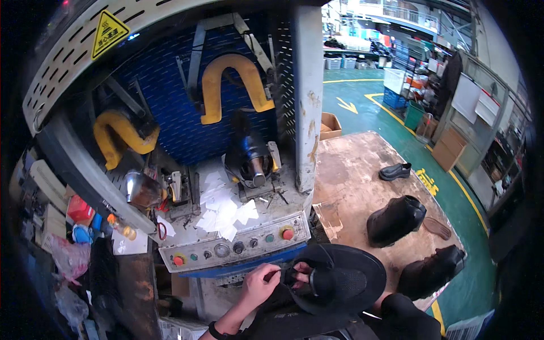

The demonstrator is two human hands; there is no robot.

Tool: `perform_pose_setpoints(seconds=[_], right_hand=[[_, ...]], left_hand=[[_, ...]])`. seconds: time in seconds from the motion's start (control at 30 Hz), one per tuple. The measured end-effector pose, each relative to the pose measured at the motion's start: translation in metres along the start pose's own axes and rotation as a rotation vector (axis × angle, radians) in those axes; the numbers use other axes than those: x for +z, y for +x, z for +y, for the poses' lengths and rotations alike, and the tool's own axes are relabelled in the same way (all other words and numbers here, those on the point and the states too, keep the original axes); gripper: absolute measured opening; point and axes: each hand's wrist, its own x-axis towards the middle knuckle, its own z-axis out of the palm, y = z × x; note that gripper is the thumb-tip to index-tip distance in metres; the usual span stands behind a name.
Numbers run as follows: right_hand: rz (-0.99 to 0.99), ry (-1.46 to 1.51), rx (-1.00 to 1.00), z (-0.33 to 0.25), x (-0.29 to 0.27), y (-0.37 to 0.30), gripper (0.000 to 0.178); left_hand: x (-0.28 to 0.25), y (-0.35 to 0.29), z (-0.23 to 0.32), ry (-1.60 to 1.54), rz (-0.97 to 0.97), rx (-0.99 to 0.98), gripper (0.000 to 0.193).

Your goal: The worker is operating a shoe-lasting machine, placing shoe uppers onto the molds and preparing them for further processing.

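Near the lower middle, a black boot upper [345,280], broad and rounded with a dark mesh-like surface, lies tilted in front of me. My right hand [302,273] has its fingers curled around the edge of its opening; the palm is hidden behind the black material. Close beside it, my left hand [263,281] has thumb and fingertips pinched together at the boot upper's left edge. What lies between those fingertips is too small to tell. A black band [218,331] circles my left wrist.
Ahead stands a machine with a button panel [232,243], yellow U-shaped pads [235,79], metal forms [255,158] and white paper scraps [218,207]. At right, a worn table [351,164] bears black boots [396,220], a shoe [395,171] and a brown sole [437,228].
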Motion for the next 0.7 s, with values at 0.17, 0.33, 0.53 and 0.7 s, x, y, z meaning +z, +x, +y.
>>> perform_pose_setpoints(seconds=[0.17, 0.33, 0.53, 0.7], right_hand=[[0.122, 0.045, -0.068, -0.016, 0.027, 0.033, 0.01], [0.153, 0.077, -0.004, -0.013, -0.006, 0.014, 0.01], [0.029, 0.125, 0.324, -0.019, 0.044, 0.039, 0.01], [-0.02, 0.127, 0.431, -0.019, 0.091, 0.085, 0.01]], left_hand=[[-0.03, -0.005, -0.02, 0.112, -0.219, -0.192, 0.037], [-0.043, -0.014, -0.058, 0.045, -0.337, -0.125, 0.037], [-0.047, -0.004, -0.1, -0.11, -0.427, -0.127, 0.037], [-0.071, -0.008, -0.121, -0.065, -0.441, -0.059, 0.038]])
